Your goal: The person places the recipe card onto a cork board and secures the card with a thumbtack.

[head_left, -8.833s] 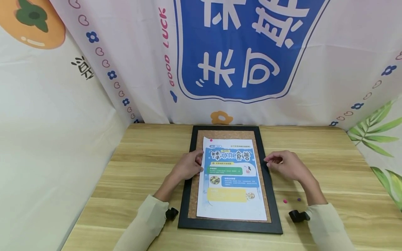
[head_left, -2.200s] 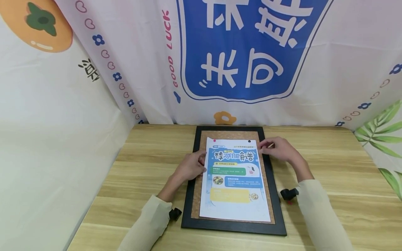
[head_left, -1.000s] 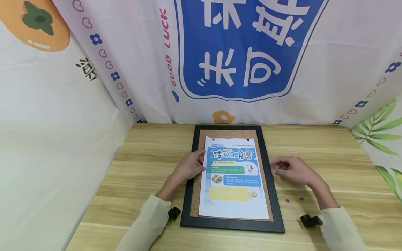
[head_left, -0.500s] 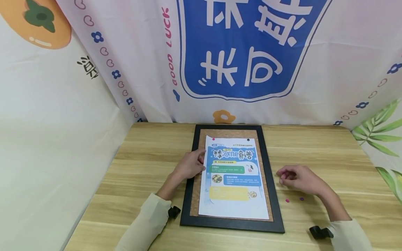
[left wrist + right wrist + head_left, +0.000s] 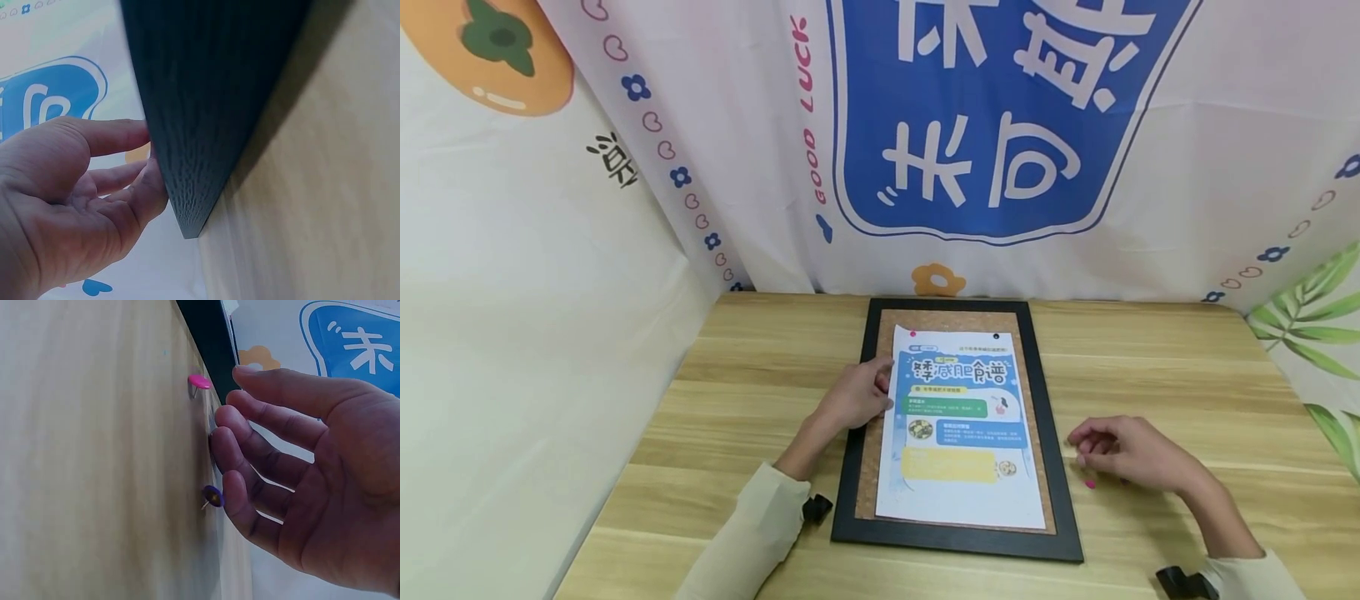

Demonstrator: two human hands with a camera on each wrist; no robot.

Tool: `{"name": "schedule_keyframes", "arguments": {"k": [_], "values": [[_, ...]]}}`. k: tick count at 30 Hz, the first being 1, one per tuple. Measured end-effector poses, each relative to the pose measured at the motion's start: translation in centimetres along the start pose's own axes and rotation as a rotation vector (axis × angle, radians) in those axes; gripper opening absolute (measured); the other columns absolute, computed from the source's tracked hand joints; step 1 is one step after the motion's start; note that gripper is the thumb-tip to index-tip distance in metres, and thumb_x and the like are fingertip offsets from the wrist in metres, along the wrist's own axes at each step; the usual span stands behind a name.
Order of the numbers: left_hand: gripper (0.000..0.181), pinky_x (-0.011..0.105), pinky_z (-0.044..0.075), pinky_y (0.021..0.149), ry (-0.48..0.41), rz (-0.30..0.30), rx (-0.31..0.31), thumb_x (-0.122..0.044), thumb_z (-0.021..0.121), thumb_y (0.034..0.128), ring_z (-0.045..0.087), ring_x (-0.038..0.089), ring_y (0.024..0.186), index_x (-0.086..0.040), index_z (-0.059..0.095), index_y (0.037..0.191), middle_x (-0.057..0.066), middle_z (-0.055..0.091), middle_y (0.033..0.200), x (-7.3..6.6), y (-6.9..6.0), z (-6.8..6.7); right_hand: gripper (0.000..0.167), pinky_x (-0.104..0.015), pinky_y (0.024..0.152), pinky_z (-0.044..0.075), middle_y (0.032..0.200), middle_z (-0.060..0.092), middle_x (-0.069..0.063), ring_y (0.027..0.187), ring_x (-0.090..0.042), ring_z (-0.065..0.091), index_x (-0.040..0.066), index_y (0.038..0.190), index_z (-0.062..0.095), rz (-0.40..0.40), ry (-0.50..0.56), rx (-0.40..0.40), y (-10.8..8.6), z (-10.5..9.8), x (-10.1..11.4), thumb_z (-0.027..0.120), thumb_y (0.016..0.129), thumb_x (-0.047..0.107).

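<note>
A person's right hand (image 5: pixel 1131 454) hovers palm-down over the worktop (image 5: pixel 760 375), fingers loosely bent and apart from the thumb, gripping nothing. Beside its fingertips lie a loose pink tack (image 5: pixel 1090 483) and a purple tack (image 5: pixel 213 496), the purple one mostly hidden by the hand in the head view; whether a finger touches it cannot be told. The left hand (image 5: pixel 853 396) has its thumb and fingers apart, fingertips resting at the left edge of a printed sheet (image 5: pixel 962 429) with blue, green and yellow panels and Chinese text. The sheet lies on a cork board (image 5: pixel 947 320), with a pinned pink tack (image 5: pixel 913 334) at its upper left corner and a black tack (image 5: pixel 996 336) near its upper right. A black frame (image 5: pixel 957 546) surrounds the cork. Behind the wood-grained worktop hangs a white cloth (image 5: pixel 760 208) printed with a large blue panel, white characters and "GOOD LUCK".
</note>
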State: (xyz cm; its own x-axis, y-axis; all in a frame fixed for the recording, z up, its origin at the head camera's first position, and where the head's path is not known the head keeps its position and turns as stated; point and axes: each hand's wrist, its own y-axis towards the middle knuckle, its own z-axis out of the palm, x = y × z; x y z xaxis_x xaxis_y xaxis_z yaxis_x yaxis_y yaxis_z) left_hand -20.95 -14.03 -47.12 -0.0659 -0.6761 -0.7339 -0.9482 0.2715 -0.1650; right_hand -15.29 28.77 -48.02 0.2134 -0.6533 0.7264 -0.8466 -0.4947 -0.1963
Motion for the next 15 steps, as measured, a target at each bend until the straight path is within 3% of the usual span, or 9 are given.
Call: {"name": "schedule_keyframes", "arguments": {"k": [15], "values": [[0.066, 0.028, 0.057, 0.064, 0.020, 0.003, -0.004, 0.007, 0.075, 0.0939, 0.066, 0.014, 0.074, -0.003, 0.053, 0.155, 0.008, 0.064, 0.097, 0.1, 0.0, 0.1, 0.020, -0.022, 0.071, 0.056, 0.093, 0.073, 0.007, 0.082, 0.002, 0.062, 0.008, 0.112, 0.077, 0.000, -0.033, -0.026, -2.0, 0.9, -0.1, 0.081, 0.096, 0.019]]}}
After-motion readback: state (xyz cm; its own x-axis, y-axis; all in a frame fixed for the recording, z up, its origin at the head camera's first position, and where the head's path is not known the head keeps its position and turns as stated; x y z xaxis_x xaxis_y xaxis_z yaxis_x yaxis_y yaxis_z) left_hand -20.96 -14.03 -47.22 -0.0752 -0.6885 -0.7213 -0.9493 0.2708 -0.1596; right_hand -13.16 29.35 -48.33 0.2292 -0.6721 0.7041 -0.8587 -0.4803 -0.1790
